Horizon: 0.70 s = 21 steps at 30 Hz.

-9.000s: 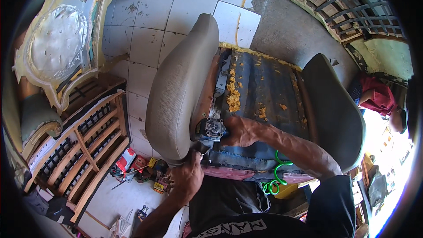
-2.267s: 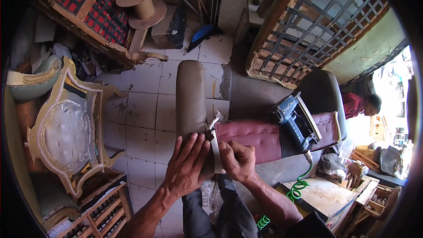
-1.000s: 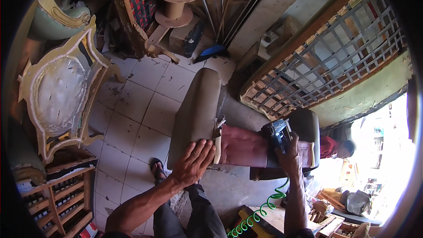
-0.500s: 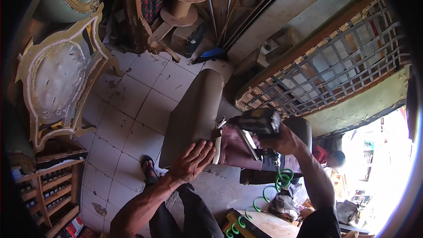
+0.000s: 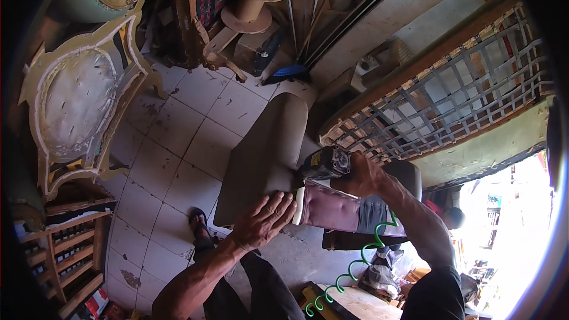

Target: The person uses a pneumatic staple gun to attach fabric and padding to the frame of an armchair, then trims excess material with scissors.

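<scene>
My left hand [image 5: 265, 219] lies with stretched fingers on the lower inner part of the grey-beige upholstered armrest [image 5: 261, 145], beside a cream edge strip [image 5: 299, 204]. My right hand [image 5: 358, 175] grips a dark pneumatic staple gun [image 5: 323, 163], its front end at the inner side of the armrest, above that strip; the exact contact is hidden. A green coiled air hose [image 5: 352, 268] trails below toward the bottom of the picture. Between the two padded ends of the piece runs a tufted maroon pad [image 5: 326, 210] with a dark patch at the right.
A carved chair frame [image 5: 80, 104] stands left, above a slatted wooden frame [image 5: 65, 261]. A cardboard spool [image 5: 249, 9] sits at the back. A webbed frame [image 5: 444, 92] leans right. Another person in red [image 5: 434, 206] is by the bright doorway. A workboard [image 5: 361, 302] is low right.
Since nine seconds ago the view has swung round the piece. My right hand took up the staple gun from the pad and moved it left to the armrest. My left hand stays on the armrest.
</scene>
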{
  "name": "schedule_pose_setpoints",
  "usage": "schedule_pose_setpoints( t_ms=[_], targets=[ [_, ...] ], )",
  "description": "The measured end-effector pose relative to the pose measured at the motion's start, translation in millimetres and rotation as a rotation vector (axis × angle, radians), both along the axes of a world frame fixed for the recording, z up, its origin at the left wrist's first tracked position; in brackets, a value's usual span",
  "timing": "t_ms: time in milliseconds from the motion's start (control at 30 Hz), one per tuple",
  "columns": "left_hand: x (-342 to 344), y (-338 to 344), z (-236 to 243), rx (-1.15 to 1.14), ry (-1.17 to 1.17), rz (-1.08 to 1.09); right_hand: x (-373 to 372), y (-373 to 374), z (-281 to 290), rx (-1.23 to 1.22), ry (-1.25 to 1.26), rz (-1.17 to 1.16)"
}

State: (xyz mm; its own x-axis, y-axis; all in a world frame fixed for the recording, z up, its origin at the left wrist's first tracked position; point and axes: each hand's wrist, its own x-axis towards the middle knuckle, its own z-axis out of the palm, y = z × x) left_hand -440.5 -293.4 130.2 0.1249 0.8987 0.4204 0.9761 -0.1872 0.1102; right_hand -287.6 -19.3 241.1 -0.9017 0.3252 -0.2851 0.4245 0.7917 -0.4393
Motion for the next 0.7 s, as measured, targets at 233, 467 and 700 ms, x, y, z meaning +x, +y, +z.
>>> schedule_pose_setpoints(
  t_ms=[233,467,700],
  targets=[
    [2.7,3.8,2.9,-0.040,-0.039,-0.005,-16.5,-7.2,31.3,-0.061,-0.222,-0.186],
    [1.6,3.7,3.0,-0.041,0.006,-0.007,-12.4,-9.3,24.6,0.022,0.023,-0.058],
    [-0.5,2.5,-0.8,-0.033,0.011,-0.004,-31.1,-24.4,52.9,-0.032,-0.403,-0.127]
  ],
)
